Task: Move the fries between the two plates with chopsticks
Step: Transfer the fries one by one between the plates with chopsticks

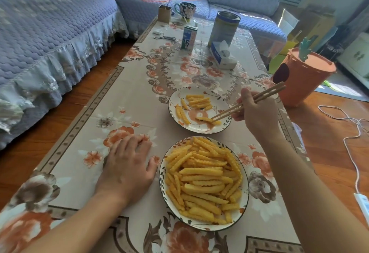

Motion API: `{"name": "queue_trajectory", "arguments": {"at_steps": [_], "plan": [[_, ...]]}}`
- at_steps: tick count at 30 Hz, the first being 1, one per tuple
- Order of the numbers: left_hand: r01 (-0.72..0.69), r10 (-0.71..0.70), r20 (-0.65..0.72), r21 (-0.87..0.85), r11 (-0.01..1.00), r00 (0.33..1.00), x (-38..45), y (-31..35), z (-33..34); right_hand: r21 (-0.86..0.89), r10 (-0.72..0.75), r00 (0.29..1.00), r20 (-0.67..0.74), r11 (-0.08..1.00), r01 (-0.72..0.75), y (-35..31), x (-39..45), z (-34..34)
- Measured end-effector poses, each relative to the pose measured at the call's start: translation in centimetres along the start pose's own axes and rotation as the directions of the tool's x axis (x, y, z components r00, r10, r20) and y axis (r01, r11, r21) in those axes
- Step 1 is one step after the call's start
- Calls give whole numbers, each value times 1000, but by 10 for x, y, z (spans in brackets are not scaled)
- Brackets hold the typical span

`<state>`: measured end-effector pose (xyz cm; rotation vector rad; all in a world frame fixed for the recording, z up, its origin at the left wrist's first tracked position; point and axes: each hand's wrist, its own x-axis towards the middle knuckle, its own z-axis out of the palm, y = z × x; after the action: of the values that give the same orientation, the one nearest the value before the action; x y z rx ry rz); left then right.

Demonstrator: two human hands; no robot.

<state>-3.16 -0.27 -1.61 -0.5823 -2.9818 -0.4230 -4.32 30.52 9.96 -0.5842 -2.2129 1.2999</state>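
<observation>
Chopsticks (pixel 247 103) are resting in our right hand (pixel 257 113), fingers curled round them, tips touching a fry (pixel 208 120) at the far plate's (pixel 175 121) five o'clock. We are judging: part the tips gently. Left hand (pixel 127 165) is lying flat on the tabletop (pixel 129 97).

Soft daylight fills the room, brightest beyond the right hand (pixel 257 111), where a sunlit patch lies on the floor (pixel 339 91) and a glare streak crosses the sofa (pixel 253 16) far ahead of both hands. The tabletop (pixel 139 97) is evenly lit, with faint shadows under the left hand (pixel 127 165). The wide lens bends straight edges near the borders. Everything looks slightly soft, and the bed (pixel 50 39) left of the hands is smeared.
</observation>
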Motion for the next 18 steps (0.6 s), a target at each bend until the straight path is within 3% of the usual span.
{"name": "queue_trajectory", "arguments": {"at_steps": [5,10,18], "plan": [[-1,1,12,-5,1000,1000,0,1,-2,27,22,1000,-22,999,-22,-8,-20,-12],[6,-6,15,-6,1000,1000,0,3,-4,254,62,997,-35,966,-51,-45,-61,-48],[7,-7,12,-13,1000,1000,-2,5,-6,144,1,998,58,990,-9,-66,-109,-59]]}}
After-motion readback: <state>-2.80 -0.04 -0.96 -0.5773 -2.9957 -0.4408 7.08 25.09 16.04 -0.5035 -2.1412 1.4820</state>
